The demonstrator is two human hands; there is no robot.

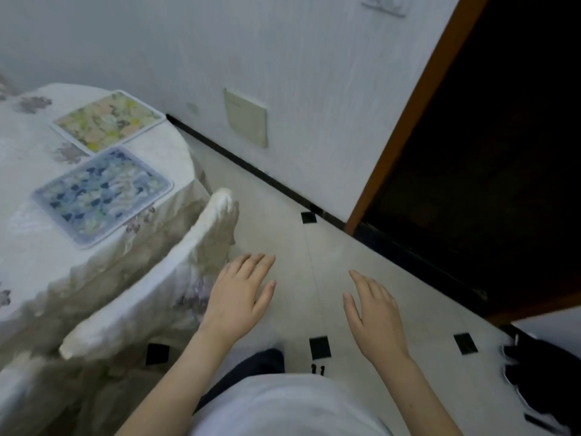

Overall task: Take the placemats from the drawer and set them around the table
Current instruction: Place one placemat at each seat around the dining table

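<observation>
Two placemats lie flat on the cloth-covered table [28, 221] at the left. The yellow-green floral placemat [108, 121] is farther back, and the blue patterned placemat [102, 193] lies near the table's edge. My left hand [240, 294] hovers over the floor beside a chair back, fingers straight, holding nothing. My right hand [375, 313] is held out next to it, also flat with nothing in it. No drawer is in view.
A white covered chair [151, 278] stands tucked against the table, just left of my left hand. Pale tiled floor [314, 247] runs ahead to a white wall. A dark doorway with a brown frame [418, 99] is at the right. Dark objects lie at the lower right.
</observation>
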